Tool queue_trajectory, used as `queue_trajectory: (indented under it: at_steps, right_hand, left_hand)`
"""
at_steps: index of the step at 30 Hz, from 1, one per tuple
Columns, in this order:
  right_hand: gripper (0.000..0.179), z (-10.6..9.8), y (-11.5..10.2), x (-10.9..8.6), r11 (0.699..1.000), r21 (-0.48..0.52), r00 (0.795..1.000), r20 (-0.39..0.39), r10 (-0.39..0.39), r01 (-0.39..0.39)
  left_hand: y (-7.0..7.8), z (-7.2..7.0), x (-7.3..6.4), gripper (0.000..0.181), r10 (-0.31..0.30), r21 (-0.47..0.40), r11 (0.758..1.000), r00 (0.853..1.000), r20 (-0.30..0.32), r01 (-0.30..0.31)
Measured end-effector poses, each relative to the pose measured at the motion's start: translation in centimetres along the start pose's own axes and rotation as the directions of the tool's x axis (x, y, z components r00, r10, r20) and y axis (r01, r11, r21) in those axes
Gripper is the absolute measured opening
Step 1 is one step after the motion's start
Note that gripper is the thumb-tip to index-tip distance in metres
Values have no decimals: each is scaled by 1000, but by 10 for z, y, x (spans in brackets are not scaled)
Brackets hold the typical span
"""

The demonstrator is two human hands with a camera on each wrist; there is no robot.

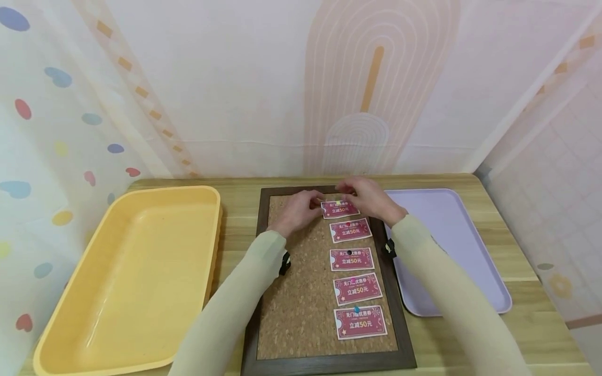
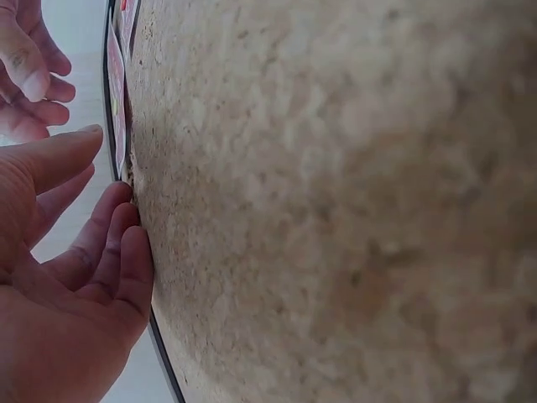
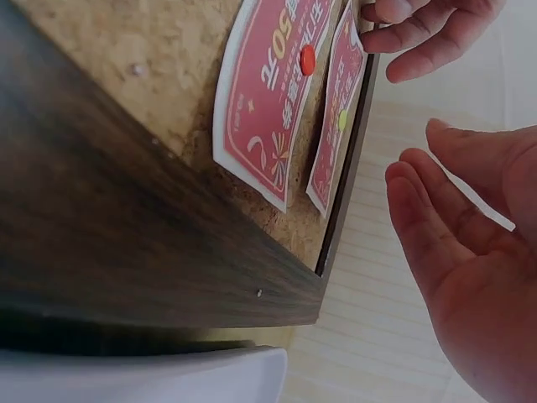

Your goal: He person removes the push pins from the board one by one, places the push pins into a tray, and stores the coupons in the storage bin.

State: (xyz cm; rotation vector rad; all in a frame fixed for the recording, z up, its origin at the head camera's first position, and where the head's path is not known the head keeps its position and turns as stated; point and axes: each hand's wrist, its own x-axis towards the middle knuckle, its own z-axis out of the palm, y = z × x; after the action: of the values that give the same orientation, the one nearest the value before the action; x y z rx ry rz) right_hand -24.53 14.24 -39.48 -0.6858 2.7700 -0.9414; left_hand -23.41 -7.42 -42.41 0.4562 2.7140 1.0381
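Note:
A cork board (image 1: 301,292) in a dark wooden frame carries a column of red coupons along its right side, each with a coloured push pin. The top coupon (image 1: 339,210) has a yellow pin (image 3: 342,120); the coupon below it (image 1: 350,231) has a red pin (image 3: 308,60). My left hand (image 1: 297,210) is beside the top coupon's left edge, fingers loosely bent and back of the fingers against the cork in the left wrist view. Over that coupon's right end, my right hand (image 1: 369,198) is raised off the board, with nothing between its thumb and fingers.
A deep yellow tray (image 1: 213,209) stands on the wooden table left of the board. To the right lies a shallow lilac tray (image 1: 451,219), partly under my right forearm. Three lower coupons (image 1: 351,259) continue down the board. A patterned curtain (image 1: 244,104) rises behind the table.

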Motion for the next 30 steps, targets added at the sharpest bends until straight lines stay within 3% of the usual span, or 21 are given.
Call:
queue_trajectory:
  at_steps: [8,14,30]
  right_hand:
    - [19,2,6,6,998,36,997,57,52,-54]
    - [16,7,12,10,998,-8,993,96,70,-69]
    - [14,9,13,13,992,4,986,114,125,-126]
  left_hand:
    - [1,3,2,32,-10,-4,1000,1000,-5,10]
    - [2,6,3,32,-23,-33,999,1000,-8,23]
    - [5,11,5,30,-29,-73,997,999,-19,27]
